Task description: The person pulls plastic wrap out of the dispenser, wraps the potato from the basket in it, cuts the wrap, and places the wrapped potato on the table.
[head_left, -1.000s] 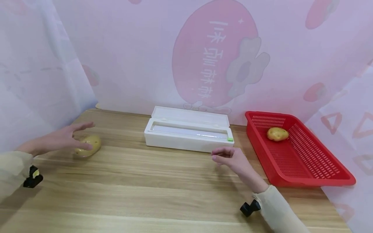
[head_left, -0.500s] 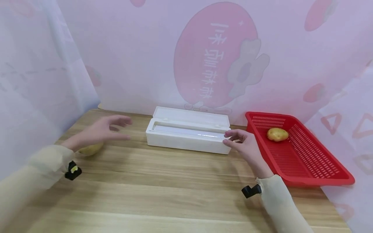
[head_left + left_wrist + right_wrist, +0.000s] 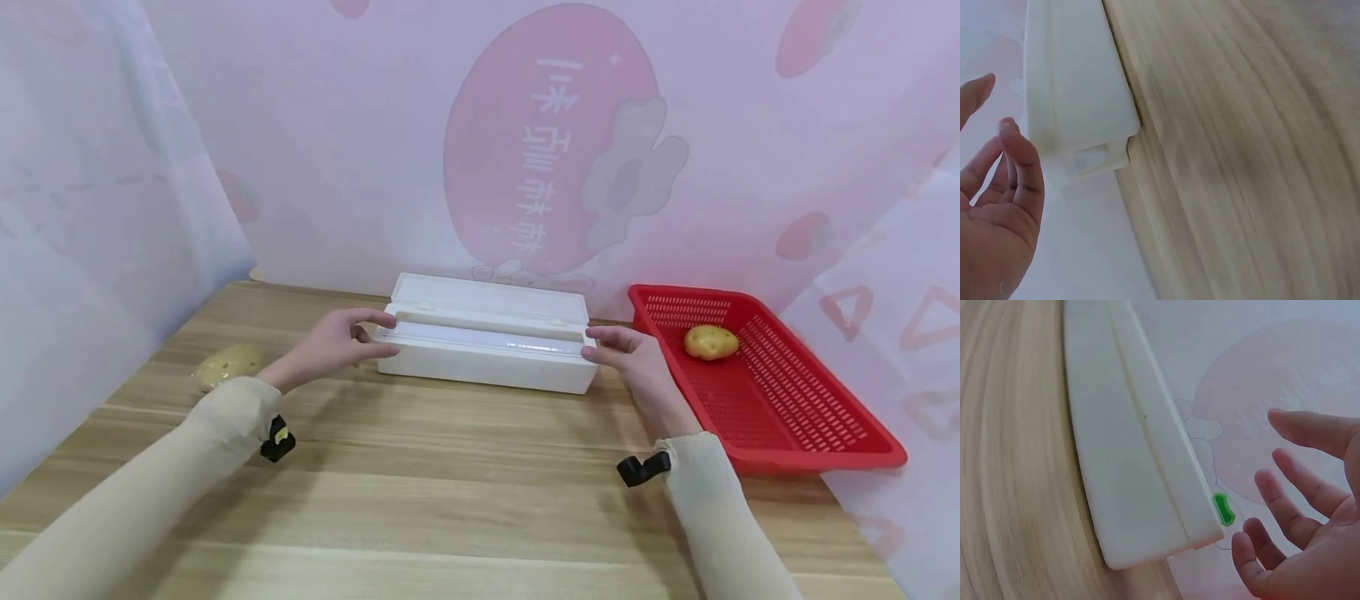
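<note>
box (image 3: 487, 367) — far middle of the table (image 3: 465, 483), lid (image 3: 491, 297) raised. left hand (image 3: 330, 343) and right hand (image 3: 636, 363) flank its ends, fingers and thumbs apart; contact unclear. grip both ends evenly, keep it level — right fingers clear of the green slider (image 3: 1224, 510).
</note>
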Motion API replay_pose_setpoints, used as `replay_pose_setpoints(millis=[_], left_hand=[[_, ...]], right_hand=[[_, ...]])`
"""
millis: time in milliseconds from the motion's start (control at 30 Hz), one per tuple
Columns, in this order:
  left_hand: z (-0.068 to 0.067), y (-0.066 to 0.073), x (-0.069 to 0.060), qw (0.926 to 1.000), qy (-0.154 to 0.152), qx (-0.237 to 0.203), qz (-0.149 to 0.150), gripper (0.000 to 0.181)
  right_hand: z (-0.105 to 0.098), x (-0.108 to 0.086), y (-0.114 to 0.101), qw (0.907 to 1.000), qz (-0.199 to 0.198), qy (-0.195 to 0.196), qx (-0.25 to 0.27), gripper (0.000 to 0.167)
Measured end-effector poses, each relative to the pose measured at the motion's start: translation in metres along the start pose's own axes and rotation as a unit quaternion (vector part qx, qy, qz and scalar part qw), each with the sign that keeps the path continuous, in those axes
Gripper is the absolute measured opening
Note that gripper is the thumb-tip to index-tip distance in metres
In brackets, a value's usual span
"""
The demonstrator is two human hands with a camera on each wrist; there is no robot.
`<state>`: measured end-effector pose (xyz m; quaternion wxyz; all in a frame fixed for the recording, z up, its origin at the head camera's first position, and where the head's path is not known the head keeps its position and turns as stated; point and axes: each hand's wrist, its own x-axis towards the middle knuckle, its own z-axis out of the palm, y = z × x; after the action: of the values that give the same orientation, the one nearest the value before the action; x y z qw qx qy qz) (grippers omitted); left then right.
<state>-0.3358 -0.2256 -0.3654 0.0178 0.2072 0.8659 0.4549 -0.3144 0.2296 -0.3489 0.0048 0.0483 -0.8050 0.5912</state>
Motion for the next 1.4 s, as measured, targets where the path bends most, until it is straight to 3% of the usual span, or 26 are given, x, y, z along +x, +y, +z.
replay_pose_setpoints(millis=[100,300,567,933,1267,1400], left_hand=[[0.002,-0.003,0.006,0.9999,0.01,0.006,-0.005,0.053],[0.004,-0.007,0.016,0.9989,0.015,0.044,-0.002,0.046],[0.008,-0.008,0.026,0.9959,0.004,0.086,0.026,0.035],[0.009,-0.005,0.032,0.9968,-0.026,0.075,0.005,0.024],[0.01,-0.004,0.037,0.9982,-0.015,0.057,-0.01,0.02],[0.013,-0.008,0.036,0.9986,0.009,0.05,-0.014,0.019]], right_hand=[[0.001,0.004,0.002,0.9998,0.015,0.003,0.012,0.053],[-0.002,0.01,0.006,0.9995,0.022,0.002,-0.022,0.054],[-0.005,0.017,0.013,0.9983,0.019,-0.027,-0.049,0.05],[-0.007,0.023,0.023,0.9947,0.017,-0.04,-0.094,0.05],[-0.006,0.029,0.025,0.9919,-0.012,-0.058,-0.113,0.039],[-0.003,0.031,0.022,0.9921,-0.011,-0.067,-0.105,0.033]])
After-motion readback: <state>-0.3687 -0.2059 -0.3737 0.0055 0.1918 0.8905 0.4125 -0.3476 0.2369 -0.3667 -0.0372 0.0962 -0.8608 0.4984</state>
